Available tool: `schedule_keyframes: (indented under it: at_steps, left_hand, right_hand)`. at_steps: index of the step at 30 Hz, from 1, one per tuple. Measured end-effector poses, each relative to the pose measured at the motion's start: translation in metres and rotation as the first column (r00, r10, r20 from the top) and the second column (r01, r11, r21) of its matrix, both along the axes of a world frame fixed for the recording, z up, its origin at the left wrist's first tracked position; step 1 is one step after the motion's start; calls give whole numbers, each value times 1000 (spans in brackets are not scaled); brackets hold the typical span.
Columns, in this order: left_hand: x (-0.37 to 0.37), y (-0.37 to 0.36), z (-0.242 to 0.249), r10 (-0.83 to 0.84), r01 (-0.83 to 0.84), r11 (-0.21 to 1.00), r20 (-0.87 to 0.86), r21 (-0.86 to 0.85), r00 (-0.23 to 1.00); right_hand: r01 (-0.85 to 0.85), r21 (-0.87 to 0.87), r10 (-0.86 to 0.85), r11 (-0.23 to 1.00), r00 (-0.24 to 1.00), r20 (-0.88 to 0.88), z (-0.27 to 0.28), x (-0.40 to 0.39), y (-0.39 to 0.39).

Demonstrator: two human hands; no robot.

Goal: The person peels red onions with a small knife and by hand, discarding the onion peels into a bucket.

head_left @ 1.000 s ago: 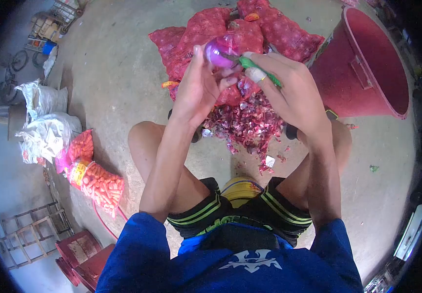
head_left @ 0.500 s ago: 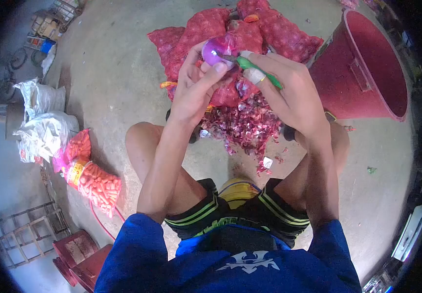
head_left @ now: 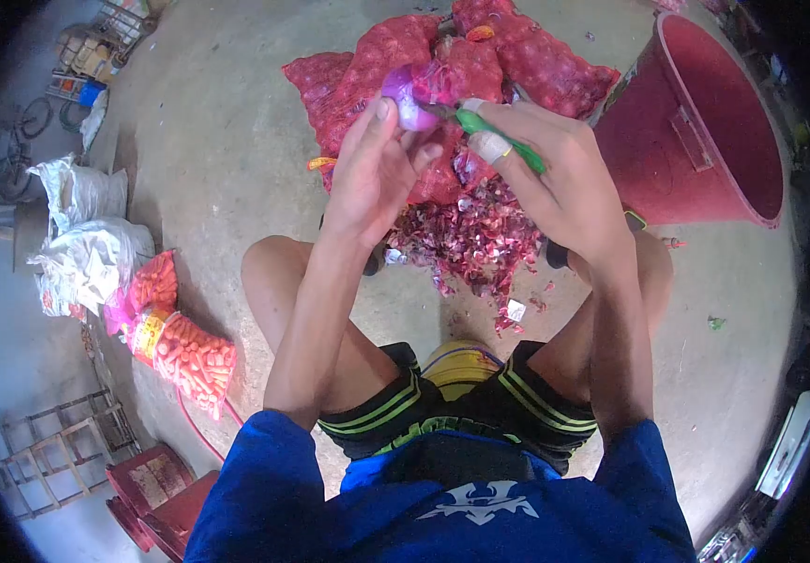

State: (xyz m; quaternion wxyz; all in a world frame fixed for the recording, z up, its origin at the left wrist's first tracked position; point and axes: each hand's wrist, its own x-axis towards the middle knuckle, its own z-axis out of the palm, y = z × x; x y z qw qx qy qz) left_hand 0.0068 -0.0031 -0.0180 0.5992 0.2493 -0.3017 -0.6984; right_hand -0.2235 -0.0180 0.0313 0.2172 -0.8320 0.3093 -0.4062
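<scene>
A shiny purple onion [head_left: 410, 101], with loose pink skin at its far side, rests in the fingers of my left hand [head_left: 373, 174]. My right hand [head_left: 555, 169] is wrapped round the green handle of a small knife [head_left: 499, 135]. The short dark blade points left and meets the onion's right side. White tape covers the thumb and a finger of my right hand. Under my hands a heap of onion skins [head_left: 470, 239] lies on the floor between my feet.
Red net sacks of onions [head_left: 391, 61] lie ahead. A large dark-red tub [head_left: 644, 155] stands tilted at right. To the left are white sacks [head_left: 95, 253] and a bag of carrots [head_left: 196, 357]. Below me is a yellow seat [head_left: 461, 368].
The onion has turned in my left hand, and my left thumb has shifted from its near side up to its left. My right hand with the knife has barely moved.
</scene>
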Motion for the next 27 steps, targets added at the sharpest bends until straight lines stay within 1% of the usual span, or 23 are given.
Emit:
schedule_keyframes:
  at_steps: [2, 3, 5, 6, 8, 9, 11, 12, 14, 15, 17, 18, 20, 24, 26, 27]
  left_hand:
    - [-6, 3, 13, 116, -107, 990, 111, -89, 987]
    - [-6, 4, 14, 113, -104, 991, 110, -87, 987]
    - [-4, 6, 17, 116, -62, 971, 226, -230, 967]
    - [-6, 5, 17, 114, -61, 971, 226, -229, 967]
    - [-10, 3, 18, 225, -118, 948, 359, -297, 906]
    - [-12, 3, 17, 225, -118, 948, 360, -296, 905]
    - [-14, 5, 15, 298, -198, 934, 341, -297, 892]
    - [-12, 5, 14, 298, -199, 934, 342, -296, 891]
    - [-6, 5, 13, 203, -149, 968, 280, -203, 938]
    - [-4, 5, 11, 202, -147, 968, 281, -204, 938]
    - [0, 6, 8, 103, -65, 987, 265, -149, 959]
    - [-1, 5, 8, 103, -64, 986, 266, -151, 958]
    - [-3, 3, 5, 36, -29, 999, 245, -33, 969]
    - [-11, 5, 10, 64, -67, 998, 290, -2, 955]
    - [-13, 6, 13, 42, -58, 996, 231, 61, 972]
    - [-14, 5, 12, 41, -57, 996, 232, 61, 972]
  right_hand:
    - [3, 15, -3, 1000, 1000, 14, 2, 0, 1]
    - [6, 17, -6, 1000, 1000, 13, 2, 0, 1]
    - [18, 9, -18, 1000, 1000, 6, 2, 1, 1]
    - [19, 9, -19, 1000, 1000, 6, 2, 1, 1]
    - [37, 32, -38, 999, 999, 12, 2, 3, 1]
    - [37, 32, -37, 999, 999, 12, 2, 4, 2]
    - [19, 21, -19, 1000, 1000, 2, 3, 5, 2]
    - [18, 23, -18, 1000, 1000, 3, 3, 5, 2]
    - [20, 25, -20, 999, 1000, -1, 5, 4, 2]
    - [22, 24, -22, 999, 1000, -1, 6, 4, 2]
    - [25, 8, -25, 1000, 1000, -18, 8, 4, 3]
    - [26, 7, -26, 1000, 1000, -17, 7, 3, 3]
    - [37, 2, -37, 999, 998, -43, 6, 2, 3]
    - [26, 12, -26, 1000, 999, -36, 3, 0, 2]
    - [31, -25, -32, 999, 999, -43, 2, 0, 2]
    - [32, -25, -33, 999, 999, -43, 2, 0, 2]
